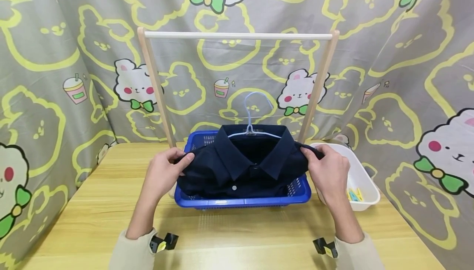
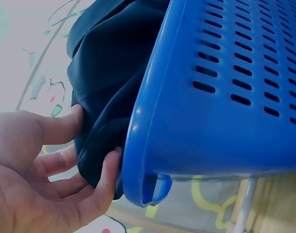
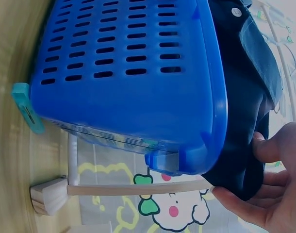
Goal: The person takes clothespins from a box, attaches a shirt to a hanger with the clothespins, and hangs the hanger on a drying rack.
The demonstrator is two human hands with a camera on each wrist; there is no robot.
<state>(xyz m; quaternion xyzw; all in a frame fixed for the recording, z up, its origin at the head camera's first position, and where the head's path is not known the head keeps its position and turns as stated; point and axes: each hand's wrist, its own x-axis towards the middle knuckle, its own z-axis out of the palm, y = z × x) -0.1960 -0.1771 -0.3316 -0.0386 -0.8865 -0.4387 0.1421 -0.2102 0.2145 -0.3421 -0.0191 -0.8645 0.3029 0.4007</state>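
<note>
A dark navy collared shirt (image 1: 222, 171) lies bunched in a blue plastic basket (image 1: 237, 201), its collar facing up and a white button showing below. Inside the collar sits a pale blue wire hanger (image 1: 249, 109), its hook standing upright above the neck. My left hand (image 1: 164, 175) pinches the shirt's left shoulder between thumb and fingers, right beside the basket rim in the left wrist view. At the other shoulder, my right hand (image 1: 329, 171) grips the cloth the same way, thumb on top. The hanger's arms are mostly hidden under the fabric.
Behind the basket stands a wooden rack with a white crossbar (image 1: 237, 36). A white bin (image 1: 364, 179) with several coloured clothespins (image 1: 354, 194) is at the right. In the right wrist view, a teal clothespin (image 3: 27, 108) lies by the basket. A patterned curtain (image 1: 237, 76) surrounds the wooden table (image 1: 111, 187).
</note>
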